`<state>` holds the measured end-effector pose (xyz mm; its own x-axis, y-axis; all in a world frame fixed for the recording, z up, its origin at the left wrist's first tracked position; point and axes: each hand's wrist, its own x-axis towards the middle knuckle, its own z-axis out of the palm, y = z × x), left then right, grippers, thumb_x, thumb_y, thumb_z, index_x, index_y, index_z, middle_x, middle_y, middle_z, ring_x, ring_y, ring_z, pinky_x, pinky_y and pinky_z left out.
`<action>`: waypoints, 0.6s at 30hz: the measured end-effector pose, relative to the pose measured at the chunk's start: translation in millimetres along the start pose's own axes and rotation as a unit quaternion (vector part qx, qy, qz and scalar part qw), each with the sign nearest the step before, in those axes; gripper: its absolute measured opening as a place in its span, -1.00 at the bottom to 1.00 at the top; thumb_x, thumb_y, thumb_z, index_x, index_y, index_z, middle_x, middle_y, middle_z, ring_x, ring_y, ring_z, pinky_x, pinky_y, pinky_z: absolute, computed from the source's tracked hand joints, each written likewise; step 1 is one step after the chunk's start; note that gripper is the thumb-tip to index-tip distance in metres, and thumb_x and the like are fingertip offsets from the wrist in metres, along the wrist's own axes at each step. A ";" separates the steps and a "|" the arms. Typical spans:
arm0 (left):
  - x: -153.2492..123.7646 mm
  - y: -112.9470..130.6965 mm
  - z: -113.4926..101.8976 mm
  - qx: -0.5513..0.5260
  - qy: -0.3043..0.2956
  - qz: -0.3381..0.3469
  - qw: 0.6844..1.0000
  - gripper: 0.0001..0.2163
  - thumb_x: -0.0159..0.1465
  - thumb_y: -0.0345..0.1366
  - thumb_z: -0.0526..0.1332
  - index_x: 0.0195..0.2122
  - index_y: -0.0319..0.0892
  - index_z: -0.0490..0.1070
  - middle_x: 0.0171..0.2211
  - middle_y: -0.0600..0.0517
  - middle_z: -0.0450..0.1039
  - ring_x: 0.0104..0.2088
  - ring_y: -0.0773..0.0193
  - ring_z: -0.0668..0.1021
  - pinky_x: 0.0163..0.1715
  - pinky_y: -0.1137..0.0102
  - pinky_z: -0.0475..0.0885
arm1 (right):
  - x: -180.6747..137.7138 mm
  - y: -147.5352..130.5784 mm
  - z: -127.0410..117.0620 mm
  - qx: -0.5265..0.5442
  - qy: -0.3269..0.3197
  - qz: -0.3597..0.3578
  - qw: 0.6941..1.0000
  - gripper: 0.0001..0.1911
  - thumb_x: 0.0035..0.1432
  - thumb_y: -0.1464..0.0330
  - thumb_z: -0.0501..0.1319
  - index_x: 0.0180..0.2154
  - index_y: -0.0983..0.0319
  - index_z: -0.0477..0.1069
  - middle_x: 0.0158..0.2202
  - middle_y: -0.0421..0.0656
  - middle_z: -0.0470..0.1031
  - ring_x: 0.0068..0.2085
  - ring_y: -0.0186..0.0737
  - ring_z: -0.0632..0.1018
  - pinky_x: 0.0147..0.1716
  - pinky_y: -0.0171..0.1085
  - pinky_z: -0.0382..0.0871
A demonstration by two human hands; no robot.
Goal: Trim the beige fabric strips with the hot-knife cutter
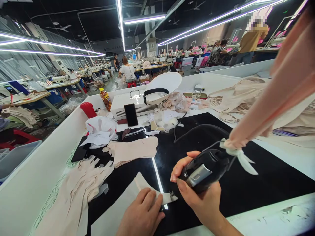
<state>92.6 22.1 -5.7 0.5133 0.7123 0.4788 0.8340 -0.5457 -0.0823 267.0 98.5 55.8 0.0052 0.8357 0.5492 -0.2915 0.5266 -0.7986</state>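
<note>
My right hand is closed round a black corded hand-held power tool with a silver plate on its side. A small metal tip at its lower left meets the end of a pale fabric piece; whether it cuts or presses there I cannot tell. My left hand lies on that same piece with fingers stretched out, close to the tip. Peach cloth comes down from the upper right and is tied with a white strip at the tool's rear. A black board lies underneath.
Stacked beige pieces and a pile of strips lie to the left. Behind are a phone, a white vented box, a bottle and more beige fabric. White walls edge the table. People work beyond.
</note>
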 end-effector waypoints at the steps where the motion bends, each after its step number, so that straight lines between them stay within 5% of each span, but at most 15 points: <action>1: -1.0 0.5 1.4 0.003 -0.001 0.002 1.000 -0.61 0.62 -0.21 -0.15 0.04 -0.26 0.44 -0.21 -0.06 0.58 -0.18 0.15 0.64 -0.17 0.36 0.58 | -0.5 0.9 -0.8 0.000 -0.005 0.003 1.000 -0.52 0.18 0.55 0.31 0.07 0.08 0.27 -0.37 -0.28 0.48 -0.46 -0.31 0.54 -0.43 -0.31 0.56; 7: -10.7 1.4 12.2 0.014 -0.010 0.008 1.000 -0.68 0.58 -0.18 -0.01 0.10 -0.24 0.43 -0.16 -0.11 0.58 -0.13 0.08 0.62 -0.14 0.28 0.60 | -4.2 5.9 -9.9 0.016 -0.043 0.018 0.999 -0.46 0.25 0.55 0.32 0.14 0.03 0.23 -0.30 -0.26 0.50 -0.41 -0.29 0.56 -0.39 -0.28 0.58; 18: -9.9 3.0 12.2 0.008 0.002 0.000 1.000 -0.71 0.55 -0.17 0.09 0.10 -0.25 0.45 -0.15 -0.13 0.55 -0.11 0.08 0.59 -0.12 0.30 0.59 | 2.1 3.3 10.0 0.059 0.009 0.038 0.997 -0.52 0.20 0.54 0.33 0.07 0.05 0.30 -0.36 -0.30 0.49 -0.45 -0.31 0.52 -0.48 -0.32 0.52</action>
<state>92.5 18.7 -21.3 0.5120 0.7104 0.4829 0.8372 -0.5385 -0.0955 256.5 100.5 56.8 -0.0042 0.8756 0.4830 -0.4030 0.4406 -0.8022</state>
